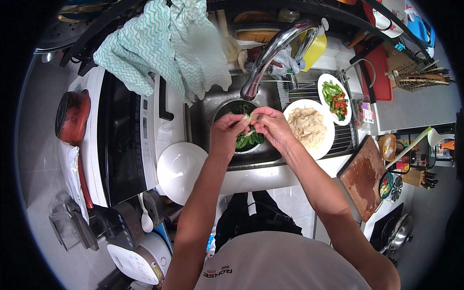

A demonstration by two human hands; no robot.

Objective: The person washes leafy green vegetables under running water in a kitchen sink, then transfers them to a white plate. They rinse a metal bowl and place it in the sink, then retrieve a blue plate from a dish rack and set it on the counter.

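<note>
My left hand [232, 127] and my right hand [269, 124] meet above the sink, pinching a small pale piece of vegetable [248, 118] between their fingertips. Its exact kind is hard to make out. Beneath them a round metal bowl [220, 108] stands in the steel sink [203, 119], holding dark green leafy vegetables [250, 140]. My fingers hide part of the bowl. Just right of my right hand, a white plate [328, 143] carries a heap of thin beige slices [306, 125].
A chrome faucet [266, 54] arches over the sink. Cloths [163, 47] hang at its upper left. An oval plate of cut peppers [335, 98] sits on the drying rack [344, 139]. A white plate [183, 170] lies left; a wet cutting board [364, 177] lies right.
</note>
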